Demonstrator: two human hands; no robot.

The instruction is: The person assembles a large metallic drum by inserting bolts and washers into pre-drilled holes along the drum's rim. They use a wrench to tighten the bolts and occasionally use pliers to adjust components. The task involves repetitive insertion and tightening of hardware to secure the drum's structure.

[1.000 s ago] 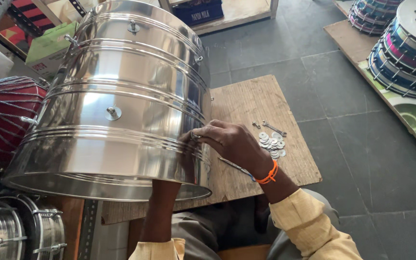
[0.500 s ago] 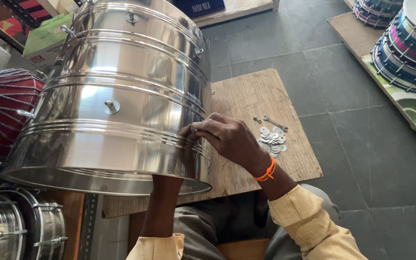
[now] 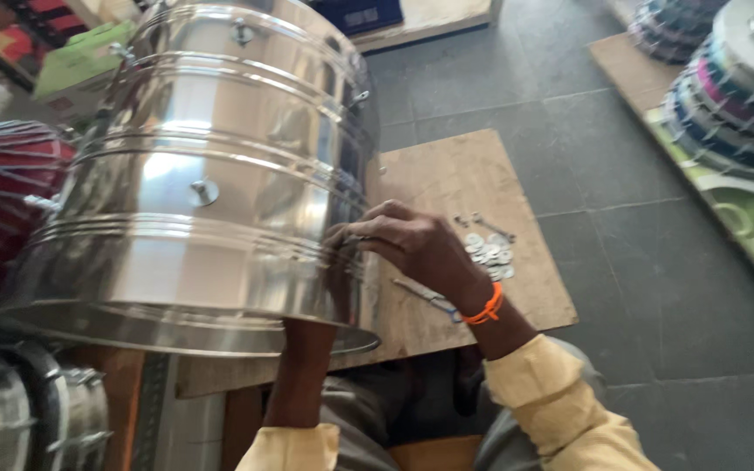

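A large polished steel drum shell (image 3: 202,174) lies tilted on its side over the person's lap, its open end toward the wearer. The left forearm passes inside the shell; the left hand is hidden, so its grip cannot be told. The right hand (image 3: 412,249) rests against the outer wall, fingertips pinched on a small fitting (image 3: 348,241), apparently steadying it from outside. Washers (image 3: 489,253) and a slim tool (image 3: 425,295) lie within reach on the plywood board (image 3: 455,174).
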